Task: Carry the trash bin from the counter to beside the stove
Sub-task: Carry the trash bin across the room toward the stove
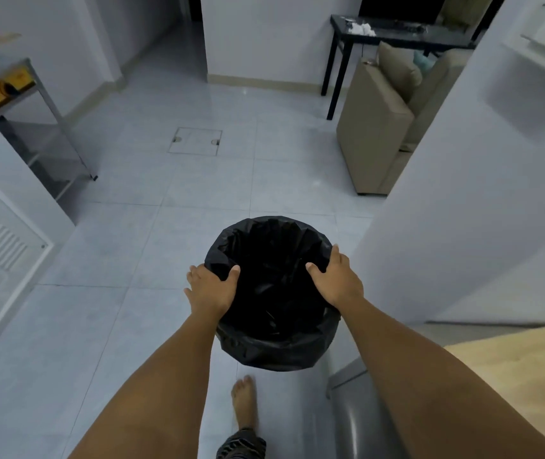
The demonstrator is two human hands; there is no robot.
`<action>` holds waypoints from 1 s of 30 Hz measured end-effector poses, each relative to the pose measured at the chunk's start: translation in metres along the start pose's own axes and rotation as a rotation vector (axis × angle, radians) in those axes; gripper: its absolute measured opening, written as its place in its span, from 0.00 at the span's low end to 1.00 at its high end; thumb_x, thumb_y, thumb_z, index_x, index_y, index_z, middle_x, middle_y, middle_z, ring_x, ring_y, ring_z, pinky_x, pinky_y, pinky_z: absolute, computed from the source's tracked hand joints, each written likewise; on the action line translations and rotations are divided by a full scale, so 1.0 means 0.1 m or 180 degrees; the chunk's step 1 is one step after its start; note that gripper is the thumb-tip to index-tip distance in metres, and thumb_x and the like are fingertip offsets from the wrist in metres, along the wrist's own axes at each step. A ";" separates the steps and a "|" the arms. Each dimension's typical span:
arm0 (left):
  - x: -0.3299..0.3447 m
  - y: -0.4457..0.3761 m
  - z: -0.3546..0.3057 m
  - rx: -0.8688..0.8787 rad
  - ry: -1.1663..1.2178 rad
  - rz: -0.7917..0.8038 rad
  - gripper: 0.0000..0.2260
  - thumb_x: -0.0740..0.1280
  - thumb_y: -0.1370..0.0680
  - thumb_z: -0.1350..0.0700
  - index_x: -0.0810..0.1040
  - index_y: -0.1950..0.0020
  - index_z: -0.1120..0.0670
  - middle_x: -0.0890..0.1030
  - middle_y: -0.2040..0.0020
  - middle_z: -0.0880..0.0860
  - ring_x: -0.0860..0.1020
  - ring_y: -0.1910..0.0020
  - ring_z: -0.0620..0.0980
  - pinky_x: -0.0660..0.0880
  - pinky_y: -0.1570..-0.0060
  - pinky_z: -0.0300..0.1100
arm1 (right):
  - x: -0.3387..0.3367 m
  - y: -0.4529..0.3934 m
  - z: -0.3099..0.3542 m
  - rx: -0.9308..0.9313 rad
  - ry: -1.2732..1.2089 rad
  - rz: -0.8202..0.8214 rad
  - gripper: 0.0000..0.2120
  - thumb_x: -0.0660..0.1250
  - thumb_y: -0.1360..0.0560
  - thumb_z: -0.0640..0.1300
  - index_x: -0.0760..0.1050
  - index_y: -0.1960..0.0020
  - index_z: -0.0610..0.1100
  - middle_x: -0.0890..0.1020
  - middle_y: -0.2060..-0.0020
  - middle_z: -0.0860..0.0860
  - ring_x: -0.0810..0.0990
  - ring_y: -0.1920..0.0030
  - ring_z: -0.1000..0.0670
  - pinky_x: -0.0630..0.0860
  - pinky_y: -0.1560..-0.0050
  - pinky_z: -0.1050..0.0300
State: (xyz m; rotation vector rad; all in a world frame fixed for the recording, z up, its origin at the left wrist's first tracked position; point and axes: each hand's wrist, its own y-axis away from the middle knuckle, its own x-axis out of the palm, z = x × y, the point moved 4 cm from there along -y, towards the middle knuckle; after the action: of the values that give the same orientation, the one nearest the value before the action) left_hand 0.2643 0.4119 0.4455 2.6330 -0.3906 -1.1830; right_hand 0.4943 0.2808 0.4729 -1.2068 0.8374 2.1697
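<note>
Bin: trash bin [274,346], black liner, held above floor [132,226].
Grip: your left hand [209,289] & right hand [337,283] clasp rim.
Writing: none legible.

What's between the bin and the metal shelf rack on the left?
Only bare floor tiles between the trash bin and the metal shelf rack, per the head view. Nothing lies on that stretch.
</note>
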 end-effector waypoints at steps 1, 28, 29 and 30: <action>0.03 -0.17 -0.09 0.0012 -0.0014 0.0014 0.42 0.62 0.23 0.37 0.54 0.22 0.65 0.58 0.22 0.63 0.55 0.21 0.61 0.54 0.23 0.60 | -0.01 -0.18 0.04 0.0014 -0.0022 -0.0004 0.40 0.55 0.21 0.64 0.43 0.20 0.45 0.57 0.22 0.45 0.70 0.30 0.40 0.72 0.38 0.47; 0.49 -4.41 -2.82 0.0230 -0.0154 0.0262 0.44 0.63 0.25 0.34 0.55 0.22 0.63 0.59 0.22 0.61 0.56 0.21 0.59 0.54 0.22 0.57 | -0.91 -4.71 1.25 0.0283 -0.0304 -0.0101 0.41 0.56 0.23 0.66 0.43 0.20 0.46 0.58 0.22 0.45 0.69 0.29 0.38 0.70 0.35 0.42; 0.51 -4.55 -2.91 0.0211 -0.0163 0.0256 0.44 0.63 0.25 0.34 0.55 0.22 0.63 0.59 0.22 0.61 0.56 0.21 0.59 0.54 0.22 0.57 | -0.95 -4.88 1.30 0.0270 -0.0293 -0.0073 0.41 0.56 0.23 0.66 0.43 0.20 0.46 0.57 0.22 0.45 0.69 0.29 0.38 0.70 0.36 0.43; 0.54 -4.72 -3.04 0.0211 -0.0163 0.0240 0.44 0.63 0.25 0.34 0.55 0.22 0.63 0.59 0.21 0.61 0.56 0.21 0.59 0.53 0.22 0.57 | -1.00 -5.09 1.35 0.0248 -0.0281 -0.0066 0.41 0.56 0.23 0.65 0.43 0.20 0.46 0.57 0.22 0.45 0.69 0.29 0.38 0.70 0.36 0.43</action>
State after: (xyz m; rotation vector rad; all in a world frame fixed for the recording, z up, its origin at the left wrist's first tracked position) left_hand 0.5974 0.8668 0.4575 2.6223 -0.5428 -1.2358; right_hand 0.8169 0.7094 0.4810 -1.0693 0.8598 2.1368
